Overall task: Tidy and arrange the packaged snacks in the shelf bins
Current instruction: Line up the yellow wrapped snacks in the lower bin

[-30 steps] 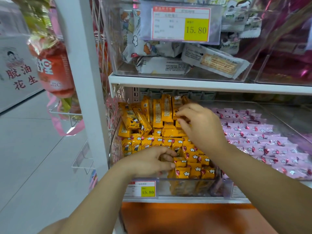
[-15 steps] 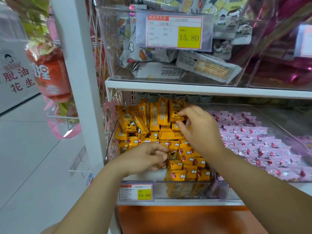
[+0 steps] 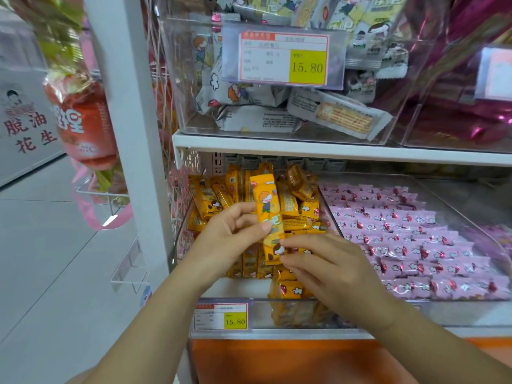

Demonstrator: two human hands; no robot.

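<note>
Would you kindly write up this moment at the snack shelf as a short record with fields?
Held item: orange snack packet, roughly upright, held over its bin
Left hand: pinches the packet's middle
Right hand: fingers pinch its lower end
Orange bin: orange packets, some standing, some flat; bare patch at front left
To its right: pink packets in neat rows
Above: white cartoon packets, loosely piled
Price tag on the orange bin: 15.80
</note>
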